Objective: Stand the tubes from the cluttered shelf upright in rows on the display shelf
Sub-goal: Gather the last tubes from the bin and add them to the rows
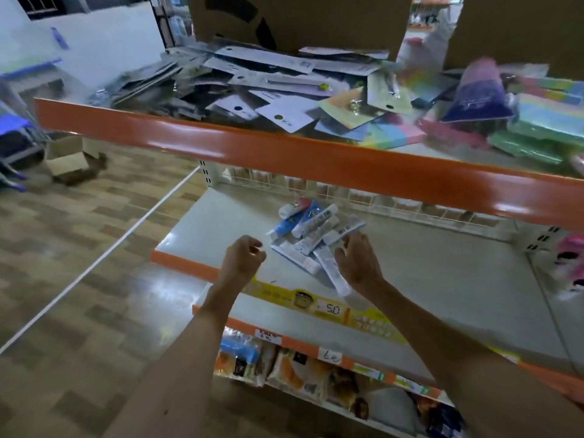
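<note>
A loose pile of several white and blue tubes (311, 229) lies flat on the grey middle shelf (442, 273), near its left half. My left hand (243, 259) hovers just left of the pile with fingers curled and nothing in it. My right hand (357, 259) reaches over the pile's near right side, fingers spread, touching or just above the nearest tubes. One white tube (335, 273) lies partly under that hand. None of the tubes stands upright.
The top shelf (284, 153), with an orange front lip, is heaped with carded packets (262, 86) and coloured pads (543, 118). A wire rack (395, 200) backs the middle shelf. Packaged goods (294, 371) fill the shelf below. A cardboard box (64, 158) sits on the floor at left.
</note>
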### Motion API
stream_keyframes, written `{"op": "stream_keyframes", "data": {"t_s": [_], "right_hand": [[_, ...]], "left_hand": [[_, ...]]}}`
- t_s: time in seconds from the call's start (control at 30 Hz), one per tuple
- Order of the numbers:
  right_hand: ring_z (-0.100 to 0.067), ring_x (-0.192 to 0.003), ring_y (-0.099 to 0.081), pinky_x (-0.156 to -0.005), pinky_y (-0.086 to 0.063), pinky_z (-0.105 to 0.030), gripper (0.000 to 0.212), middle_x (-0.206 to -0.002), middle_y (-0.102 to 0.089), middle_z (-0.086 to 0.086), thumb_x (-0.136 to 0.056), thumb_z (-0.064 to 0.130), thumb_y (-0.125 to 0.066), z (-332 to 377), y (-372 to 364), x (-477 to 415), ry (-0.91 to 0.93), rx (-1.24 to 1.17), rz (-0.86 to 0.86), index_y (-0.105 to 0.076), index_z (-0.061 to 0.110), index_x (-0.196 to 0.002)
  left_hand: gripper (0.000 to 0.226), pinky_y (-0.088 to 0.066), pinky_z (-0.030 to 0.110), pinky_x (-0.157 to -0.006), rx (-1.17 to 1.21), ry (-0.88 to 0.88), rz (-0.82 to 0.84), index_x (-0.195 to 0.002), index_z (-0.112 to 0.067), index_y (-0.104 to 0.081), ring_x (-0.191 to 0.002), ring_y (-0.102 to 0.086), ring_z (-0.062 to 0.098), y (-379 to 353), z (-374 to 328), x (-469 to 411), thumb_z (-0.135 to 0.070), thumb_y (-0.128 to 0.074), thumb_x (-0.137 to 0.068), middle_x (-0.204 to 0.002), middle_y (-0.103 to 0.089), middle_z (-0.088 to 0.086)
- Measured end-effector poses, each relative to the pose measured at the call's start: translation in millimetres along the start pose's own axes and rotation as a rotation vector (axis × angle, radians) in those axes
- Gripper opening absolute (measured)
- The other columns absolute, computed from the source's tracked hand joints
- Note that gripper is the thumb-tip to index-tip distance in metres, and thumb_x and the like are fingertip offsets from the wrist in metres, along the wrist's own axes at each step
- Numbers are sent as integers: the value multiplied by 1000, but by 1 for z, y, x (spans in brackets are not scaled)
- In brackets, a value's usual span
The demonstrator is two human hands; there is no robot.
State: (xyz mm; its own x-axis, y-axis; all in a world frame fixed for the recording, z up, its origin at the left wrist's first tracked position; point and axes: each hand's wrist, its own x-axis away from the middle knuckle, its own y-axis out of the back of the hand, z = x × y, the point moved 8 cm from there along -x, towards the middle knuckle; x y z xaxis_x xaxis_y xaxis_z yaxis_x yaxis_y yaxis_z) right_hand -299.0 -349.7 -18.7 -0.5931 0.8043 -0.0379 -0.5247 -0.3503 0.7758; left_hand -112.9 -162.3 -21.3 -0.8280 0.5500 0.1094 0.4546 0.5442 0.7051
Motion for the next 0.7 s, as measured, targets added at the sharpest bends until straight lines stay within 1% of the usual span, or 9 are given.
{"op": "stream_keyframes", "data": {"t_s": [0.1, 0.23, 0.33, 0.4, 0.43, 0.53, 0.6, 0.67, 0.7], "right_hand": [[-31, -102, -54, -83, -49, -42, 27, -113, -57, -15, -87, 17, -54, -7, -4, -16, -39, 1, 8, -52, 9, -113], [-28, -97, -55, -83, -49, -42, 24, -112, -56, -13, -90, 17, -53, -15, -15, -34, -109, 0, -1, -51, 10, -113], [-29, -99, -54, -84, -49, -44, 24, -114, -56, -14, -91, 18, -53, -12, -29, -44, -122, -1, -19, -51, 10, -113], [-29, -101, -55, -85, -49, -43, 25, -115, -56, -13, -90, 16, -55, -9, -37, -48, -127, -33, -53, -51, 11, -114], [-28, -101, -56, -85, -50, -43, 23, -115, -57, -12, -90, 14, -55, -8, -39, -49, -117, -51, -76, -52, 12, -113], [-25, -100, -59, -85, -52, -43, 23, -114, -59, -8, -88, 11, -55, -8, -39, -45, -93, -67, -141, -54, 15, -111], [-25, -102, -56, -87, -51, -43, 24, -115, -56, -8, -89, 13, -54, -15, -34, -41, -112, -42, -149, -51, 15, -113], [-27, -107, -53, -90, -48, -45, 27, -120, -52, -10, -91, 15, -52, -26, -27, -35, -166, -19, -147, -47, 13, -117], [-28, -109, -52, -91, -47, -45, 29, -121, -51, -11, -91, 16, -51, -30, -23, -32, -191, -12, -146, -46, 12, -119]], "left_hand": [[36, -40, 26, -77, -4, -34, -9, -115, -3, -60, -99, -61, 27, -12, -8, -33, -15, -70, -83, -108, -65, 13], [53, -42, 30, -80, -44, -33, 66, -127, -1, -49, -106, -57, 32, -43, -13, -74, -16, -71, -81, -121, -56, 19], [59, -45, 40, -94, -161, -14, 47, -133, -7, -44, -114, -52, 37, -52, -13, -101, -29, -67, -84, -129, -52, 18], [60, -41, 42, -94, -327, -43, -11, -133, -10, -44, -118, -47, 38, -53, -17, -118, -41, -63, -86, -129, -52, 16], [61, -41, 43, -93, -339, -67, -26, -133, -11, -44, -119, -47, 38, -56, -20, -128, -46, -61, -86, -130, -53, 16], [68, -44, 45, -91, -211, -109, 44, -135, -15, -43, -114, -55, 35, -77, -32, -151, -51, -66, -81, -127, -58, 15], [59, -47, 42, -85, -173, -122, 62, -125, -16, -52, -103, -61, 34, -90, -37, -159, -51, -67, -80, -116, -64, 15], [48, -51, 38, -76, -141, -110, 52, -99, -15, -62, -85, -63, 32, -97, -36, -163, -59, -60, -81, -96, -69, 15], [51, -53, 38, -73, -126, -94, 43, -89, -14, -62, -79, -63, 32, -98, -32, -165, -64, -55, -80, -88, -69, 15]]}}
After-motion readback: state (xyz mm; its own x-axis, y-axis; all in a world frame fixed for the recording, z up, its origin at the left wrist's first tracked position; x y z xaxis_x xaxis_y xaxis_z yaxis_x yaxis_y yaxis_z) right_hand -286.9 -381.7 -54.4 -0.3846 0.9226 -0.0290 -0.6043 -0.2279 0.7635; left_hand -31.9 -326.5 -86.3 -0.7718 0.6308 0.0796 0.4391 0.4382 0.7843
